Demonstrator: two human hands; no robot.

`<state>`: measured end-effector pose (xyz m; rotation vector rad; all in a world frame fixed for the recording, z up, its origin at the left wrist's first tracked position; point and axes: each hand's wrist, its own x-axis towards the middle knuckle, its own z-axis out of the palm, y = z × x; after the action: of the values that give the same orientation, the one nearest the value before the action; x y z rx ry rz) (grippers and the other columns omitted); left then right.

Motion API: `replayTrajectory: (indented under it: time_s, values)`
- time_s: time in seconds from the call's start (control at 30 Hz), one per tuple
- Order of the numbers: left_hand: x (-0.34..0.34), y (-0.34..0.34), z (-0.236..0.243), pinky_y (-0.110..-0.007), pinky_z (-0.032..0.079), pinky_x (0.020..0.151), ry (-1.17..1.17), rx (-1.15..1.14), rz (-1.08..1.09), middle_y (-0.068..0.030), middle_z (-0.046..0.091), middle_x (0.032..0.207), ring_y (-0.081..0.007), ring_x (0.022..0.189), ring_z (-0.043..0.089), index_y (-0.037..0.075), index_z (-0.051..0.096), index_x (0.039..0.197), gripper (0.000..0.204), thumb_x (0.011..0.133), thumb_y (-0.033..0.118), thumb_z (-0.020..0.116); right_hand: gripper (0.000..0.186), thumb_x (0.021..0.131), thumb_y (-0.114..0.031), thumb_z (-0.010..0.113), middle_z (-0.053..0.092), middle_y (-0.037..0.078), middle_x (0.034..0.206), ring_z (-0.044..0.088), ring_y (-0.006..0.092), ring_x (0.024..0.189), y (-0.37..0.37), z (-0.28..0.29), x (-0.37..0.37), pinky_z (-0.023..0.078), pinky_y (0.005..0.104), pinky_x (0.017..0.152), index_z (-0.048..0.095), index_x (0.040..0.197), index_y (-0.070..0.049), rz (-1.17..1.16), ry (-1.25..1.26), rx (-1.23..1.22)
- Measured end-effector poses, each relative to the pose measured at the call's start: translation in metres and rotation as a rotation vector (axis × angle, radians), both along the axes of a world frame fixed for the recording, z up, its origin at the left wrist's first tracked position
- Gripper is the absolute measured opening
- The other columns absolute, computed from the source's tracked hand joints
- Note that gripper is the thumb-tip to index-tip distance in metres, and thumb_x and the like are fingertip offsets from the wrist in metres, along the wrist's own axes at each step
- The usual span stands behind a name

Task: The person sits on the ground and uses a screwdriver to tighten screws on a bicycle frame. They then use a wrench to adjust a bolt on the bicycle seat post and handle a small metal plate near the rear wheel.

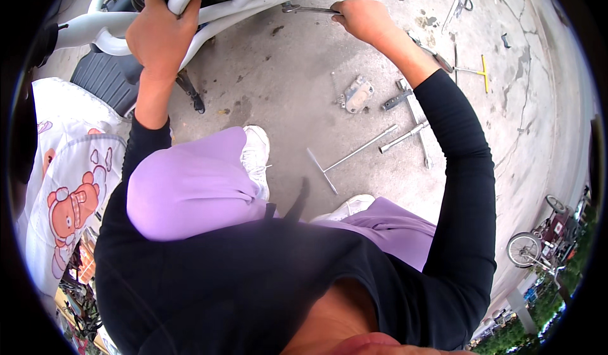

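At the upper left is a white tubular metal frame [256, 3], seemingly part of a bike or scooter. My left hand [163, 38] is closed round one of its tubes. A metal wrench [315, 9] is pinched by its end in my right hand [367, 20]. The wrench's head is at the end of a white tube, by a small fitting; whether it is seated on a nut or bolt is too small to tell. A dark ribbed footboard [104, 79] shows below the frame, left of my left forearm.
On the concrete floor to the right lie a T-handle wrench [361, 147], a socket tool [404, 137], a grey metal part [358, 95], scissors [457, 6] and a yellow-handled tool [486, 73]. A bear-print cloth [73, 203] hangs at left. A parked motorbike [538, 244] stands far right.
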<state>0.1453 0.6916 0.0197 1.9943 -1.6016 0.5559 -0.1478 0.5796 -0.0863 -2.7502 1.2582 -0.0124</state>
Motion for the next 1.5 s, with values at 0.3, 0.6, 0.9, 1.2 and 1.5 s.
replayTrajectory:
  time_s: [0.3,0.6,0.9,1.2,1.5]
  values:
    - [-0.003,-0.004,0.003,-0.039,0.048,0.059,-0.007,0.006,-0.021,-0.0110,0.064,0.065,-0.0315,0.062,0.064,0.005,0.057,0.102,0.046,0.070,0.036,0.068,0.025,0.084,-0.033,0.059,0.066,0.009,0.088,0.062,0.0303,0.086,-0.041,0.018,0.015,0.049,0.0406,0.074,0.067,0.098,-0.013,0.016,0.105,0.132]
    - [0.006,-0.003,-0.003,-0.036,0.049,0.059,-0.028,-0.018,-0.025,-0.0104,0.065,0.066,-0.0299,0.062,0.064,0.003,0.058,0.095,0.044,0.069,0.036,0.071,0.028,0.076,-0.042,0.064,0.066,0.009,0.086,0.063,0.0302,0.083,-0.073,0.027,0.014,0.049,0.0418,0.071,0.070,0.086,-0.016,0.147,0.087,0.132]
    - [0.001,-0.002,0.011,-0.039,0.049,0.059,0.044,0.017,-0.055,-0.0130,0.066,0.071,-0.0332,0.066,0.064,0.004,0.058,0.095,0.044,0.067,0.034,0.073,0.029,0.081,-0.038,0.062,0.065,0.011,0.087,0.061,0.0313,0.087,-0.110,-0.030,0.008,0.048,0.0409,0.075,0.067,0.093,-0.011,0.328,-0.068,0.124]
    - [-0.005,-0.012,0.036,-0.030,0.045,0.082,0.598,0.149,-0.453,-0.0113,0.063,0.100,-0.0189,0.092,0.059,-0.002,0.055,0.106,0.060,0.063,0.029,0.083,0.013,0.075,-0.011,0.055,0.067,0.008,0.075,0.066,0.0253,0.070,-0.082,-0.036,0.009,0.052,0.0367,0.058,0.068,0.074,-0.011,0.037,0.159,-0.294]
    - [-0.012,-0.021,0.109,-0.028,0.045,0.080,1.039,-0.191,-0.554,-0.0118,0.063,0.092,-0.0159,0.084,0.059,-0.002,0.055,0.101,0.029,0.092,0.025,0.053,0.012,0.072,-0.011,0.056,0.067,0.007,0.073,0.066,0.0246,0.068,-0.087,-0.040,0.008,0.051,0.0358,0.055,0.067,0.068,-0.011,-0.015,0.091,-0.253]
